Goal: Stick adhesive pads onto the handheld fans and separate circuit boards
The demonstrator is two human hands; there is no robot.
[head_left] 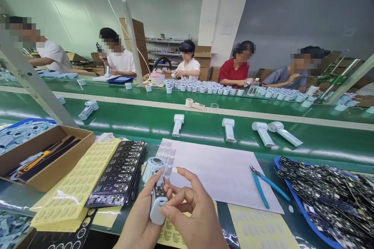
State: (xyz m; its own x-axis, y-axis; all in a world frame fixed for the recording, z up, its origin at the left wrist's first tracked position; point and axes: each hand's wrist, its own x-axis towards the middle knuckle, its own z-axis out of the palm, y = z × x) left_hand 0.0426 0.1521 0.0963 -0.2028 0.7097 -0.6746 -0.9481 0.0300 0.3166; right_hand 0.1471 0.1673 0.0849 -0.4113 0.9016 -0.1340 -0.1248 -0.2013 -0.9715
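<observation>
My left hand (pixel 139 218) is closed round a light-blue handheld fan housing (pixel 157 212), its round head pointing away from me. A small dark circuit board (pixel 160 191) shows in the open handle. My right hand (pixel 193 212) is closed on the handle's lower end, with the thumb against the rounded base and the index finger raised. At that index fingertip is a small white spot that I cannot make out. Beyond the hands lies a white sheet (pixel 210 171) with grey stickers at its left. Side cutters (pixel 263 186) with blue handles rest on its right part.
Stacked circuit boards (pixel 117 175) and yellow sticker sheets (pixel 73 183) lie left, beside a cardboard box (pixel 46 159) of tools. A blue tray (pixel 304 218) heaped with boards stands right. Several fan housings (pixel 229 130) lie on the green conveyor belt (pixel 140 118). Co-workers sit across it.
</observation>
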